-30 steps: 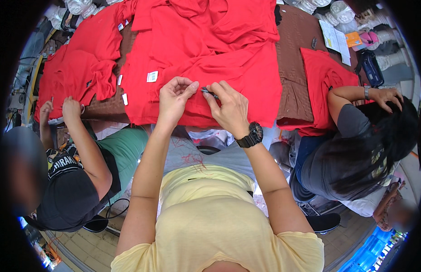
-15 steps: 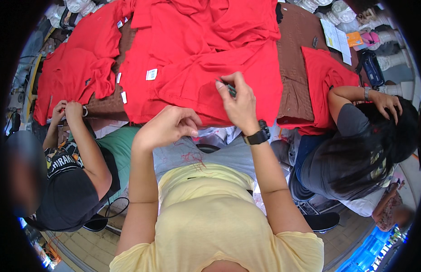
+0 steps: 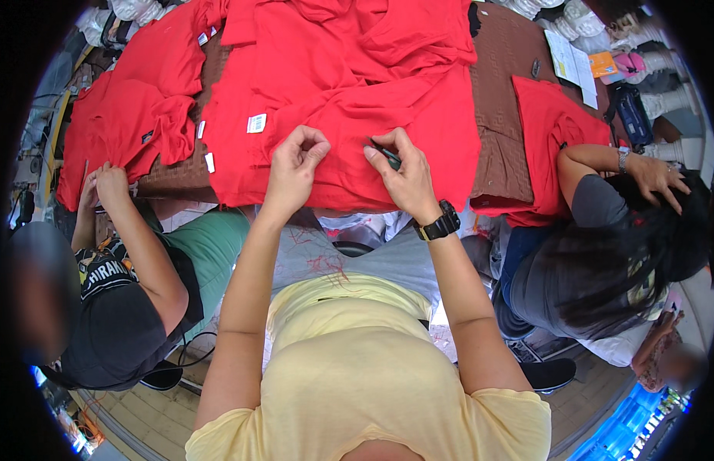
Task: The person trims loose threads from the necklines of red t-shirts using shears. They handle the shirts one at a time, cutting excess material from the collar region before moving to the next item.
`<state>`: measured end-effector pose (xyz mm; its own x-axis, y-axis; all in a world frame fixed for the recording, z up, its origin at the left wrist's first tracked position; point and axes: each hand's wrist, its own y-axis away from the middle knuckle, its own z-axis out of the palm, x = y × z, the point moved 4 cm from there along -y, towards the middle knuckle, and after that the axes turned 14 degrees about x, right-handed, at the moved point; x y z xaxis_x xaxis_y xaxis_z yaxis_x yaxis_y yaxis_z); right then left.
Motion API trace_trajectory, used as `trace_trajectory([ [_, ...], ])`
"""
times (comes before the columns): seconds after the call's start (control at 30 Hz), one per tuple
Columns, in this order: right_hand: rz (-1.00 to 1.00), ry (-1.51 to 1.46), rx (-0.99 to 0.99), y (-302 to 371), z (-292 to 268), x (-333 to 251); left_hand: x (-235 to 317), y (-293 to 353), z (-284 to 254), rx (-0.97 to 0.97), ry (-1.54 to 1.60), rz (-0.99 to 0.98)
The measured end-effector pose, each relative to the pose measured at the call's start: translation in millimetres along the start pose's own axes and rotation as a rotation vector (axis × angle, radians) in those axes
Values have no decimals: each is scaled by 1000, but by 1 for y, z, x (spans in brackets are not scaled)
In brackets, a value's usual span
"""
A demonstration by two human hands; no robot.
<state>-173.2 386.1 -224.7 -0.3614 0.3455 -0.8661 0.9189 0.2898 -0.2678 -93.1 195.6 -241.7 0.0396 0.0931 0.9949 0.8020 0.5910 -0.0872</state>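
Two hands work at the near edge of a red garment (image 3: pixel 349 146) in the head view, the only view supplied. The left hand (image 3: pixel 294 165) is closed in a pinch on a fold of the red cloth, apparently to keep the fabric taut and raised. The right hand (image 3: pixel 407 180), with a black wristwatch (image 3: pixel 441 227) on its wrist, grips a small dark tool (image 3: pixel 386 154) between thumb and fingers, tip against the same fold; what kind of tool it is cannot be told. The garment lies spread on a brown-covered table (image 3: pixel 503 115), its lower hem hanging over the near edge just in front of the person. More red garments (image 3: pixel 134 123) are heaped to the left, some with small white tags (image 3: pixel 256 123) showing. A co-worker's hands (image 3: pixel 103 184) rest on that left heap. On the right, another red garment (image 3: pixel 553 131) lies under a second co-worker's forearm. No bin or box is visible; papers (image 3: pixel 572 65) lie at the far right corner.
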Motion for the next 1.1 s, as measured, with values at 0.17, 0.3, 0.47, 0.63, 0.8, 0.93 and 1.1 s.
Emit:
trace_trajectory([
  [0.17, -285, 122, -14, 7, 2, -23, 5, 1, -6, 79, 152, -107],
  [0.3, -391, 162, 16, 5, 10, -32, 5, 3, -5, 63, 180, -144],
  [0.47, -419, 144, 29, 3, 18, -35, 10, 6, -2, 56, 162, -156],
  [0.63, -394, 161, 40, 1, 19, -33, 11, 14, -3, -132, 83, -143],
  [0.8, -310, 44, 100, 12, -11, -47, 51, 61, -33, -682, -515, -88],
  [0.93, -319, 408, -144, 41, -2, -32, 62, 44, -37, -91, -692, 356],
  [1.1, -296, 280, -89, 42, -23, -31, 48, 25, -43, 84, -739, 486],
])
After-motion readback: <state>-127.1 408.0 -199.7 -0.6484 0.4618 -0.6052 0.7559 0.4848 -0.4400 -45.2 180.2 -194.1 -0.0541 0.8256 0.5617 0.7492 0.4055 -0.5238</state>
